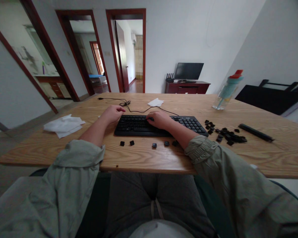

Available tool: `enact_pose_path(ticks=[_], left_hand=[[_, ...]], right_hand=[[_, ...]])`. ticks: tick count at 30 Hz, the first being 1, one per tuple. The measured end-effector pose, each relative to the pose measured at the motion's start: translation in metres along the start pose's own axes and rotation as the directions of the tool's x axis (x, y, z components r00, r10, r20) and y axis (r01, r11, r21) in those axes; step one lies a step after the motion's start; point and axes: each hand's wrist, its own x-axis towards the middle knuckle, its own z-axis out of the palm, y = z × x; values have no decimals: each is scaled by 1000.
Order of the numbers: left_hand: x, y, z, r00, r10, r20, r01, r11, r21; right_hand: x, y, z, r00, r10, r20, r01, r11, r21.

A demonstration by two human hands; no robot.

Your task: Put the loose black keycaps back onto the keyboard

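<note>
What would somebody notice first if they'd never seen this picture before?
Probably the black keyboard in the middle of the wooden table, with the right hand over it and the left hand by its far left corner. The heap of small black keycaps to its right might come next, then the red-topped bottle standing behind that heap.

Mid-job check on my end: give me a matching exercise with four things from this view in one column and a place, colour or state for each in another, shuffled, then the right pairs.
Things:
1. Left hand
2. Right hand
3. Bottle
4. Keycap pile

Places, colours, states:
A. Black, heaped loosely
B. Over the middle part of the keyboard
C. Red at the top
D. By the keyboard's far left corner

Right pairs: 1-D, 2-B, 3-C, 4-A
</note>
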Motion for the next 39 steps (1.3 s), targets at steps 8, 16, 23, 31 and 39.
enact_pose_path(ticks=[8,16,23,31,39], left_hand=[[-5,9,-2,999,-35,16,35,999,-16],[-3,9,-1,999,-35,14,35,999,5],[-3,9,2,998,-50,28,50,999,10],[-1,4,-1,1000,-10,11,9,1000,10],[-24,64,5,953,275,129,-290,950,116]], right_hand=[[2,-5,-6,997,34,68,-31,998,-49],[0,-9,-9,996,6,87,2,996,-85],[4,-12,-2,995,-10,97,22,992,-127],[3,5,-24,982,71,-174,-61,996,62],[-28,11,-104,922,24,-387,24,992,120]])
